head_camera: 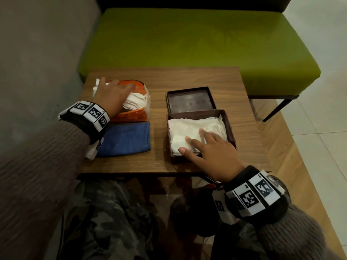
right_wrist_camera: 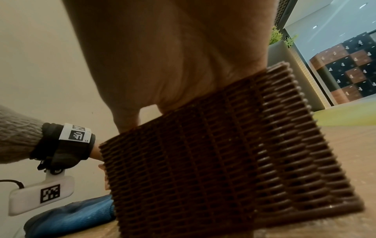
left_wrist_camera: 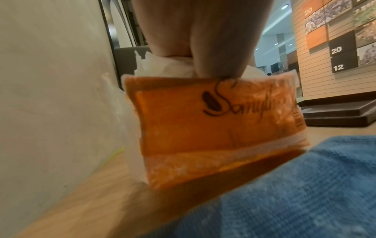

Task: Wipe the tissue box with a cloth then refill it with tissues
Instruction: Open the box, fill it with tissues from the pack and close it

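A brown woven tissue box [head_camera: 230, 126] stands open at the table's right and holds white tissues [head_camera: 187, 126]. My right hand [head_camera: 199, 141] lies on those tissues with straight fingers, pressing them down; its palm [right_wrist_camera: 173, 64] sits above the box's woven wall [right_wrist_camera: 213, 153]. The box's lid [head_camera: 190, 99] lies upturned just behind the box. At the left, my left hand [head_camera: 114, 92] rests flat across an orange tissue pack [head_camera: 131, 115], its fingers [left_wrist_camera: 219, 40] reaching the white tissues [left_wrist_camera: 162, 67] at the pack's opening. A folded blue cloth [head_camera: 125, 139] lies in front of the pack [left_wrist_camera: 213, 128].
The small wooden table [head_camera: 187, 77] stands against a grey wall [head_camera: 37, 62] on the left. A green bench [head_camera: 187, 38] runs behind it. My knees are under the table's near edge, and tiled floor [head_camera: 319, 128] lies to the right.
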Tool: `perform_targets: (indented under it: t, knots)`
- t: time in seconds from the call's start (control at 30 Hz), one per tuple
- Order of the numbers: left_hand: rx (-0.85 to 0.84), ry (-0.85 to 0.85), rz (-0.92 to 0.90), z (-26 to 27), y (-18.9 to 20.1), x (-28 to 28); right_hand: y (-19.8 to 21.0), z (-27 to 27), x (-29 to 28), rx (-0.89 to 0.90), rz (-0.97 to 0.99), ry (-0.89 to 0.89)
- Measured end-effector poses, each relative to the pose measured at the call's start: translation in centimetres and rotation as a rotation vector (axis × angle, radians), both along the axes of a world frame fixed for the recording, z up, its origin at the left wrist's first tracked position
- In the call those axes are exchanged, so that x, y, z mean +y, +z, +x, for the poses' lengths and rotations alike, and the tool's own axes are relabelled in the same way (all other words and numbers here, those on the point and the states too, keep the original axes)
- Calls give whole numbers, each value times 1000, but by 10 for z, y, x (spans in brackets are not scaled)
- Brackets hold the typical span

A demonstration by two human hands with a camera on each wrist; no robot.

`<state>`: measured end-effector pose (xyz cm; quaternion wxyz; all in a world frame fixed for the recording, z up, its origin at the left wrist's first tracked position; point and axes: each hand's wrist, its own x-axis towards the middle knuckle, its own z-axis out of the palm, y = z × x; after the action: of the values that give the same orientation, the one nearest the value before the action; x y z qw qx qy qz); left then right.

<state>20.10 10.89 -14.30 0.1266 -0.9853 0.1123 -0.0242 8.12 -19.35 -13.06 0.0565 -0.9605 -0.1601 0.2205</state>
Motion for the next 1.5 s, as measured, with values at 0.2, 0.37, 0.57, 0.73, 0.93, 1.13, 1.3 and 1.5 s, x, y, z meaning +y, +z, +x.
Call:
perform_targets:
  t: [0.2,0.37,0.57,0.73,0.93,1.13,1.3,1.5]
  knots:
    - [-22,21,-27,0,23,4,0,0,0,-3,-9,6]
    - [73,16,159,-4,40,3,0,0,0,-7,-4,-1]
    - [-50,-38,-23,-13,42,1,0,0,0,5,-7,-3]
    - [-235,-67,-214,-19,43,2,-1,0,0,-7,-14,0]
    - [-400,168,-531,-24,54,13,-1,1,1,-2,-25,3]
    - [-382,597,-1325,-47,64,20,1,1,0,3,-21,0]
    - [43,654,-1917,-113,56,-29,4,1,1,-4,24,-29]
    - [263,610,-2137,-182,48,-82,19,-25,5,-321,528,-134]
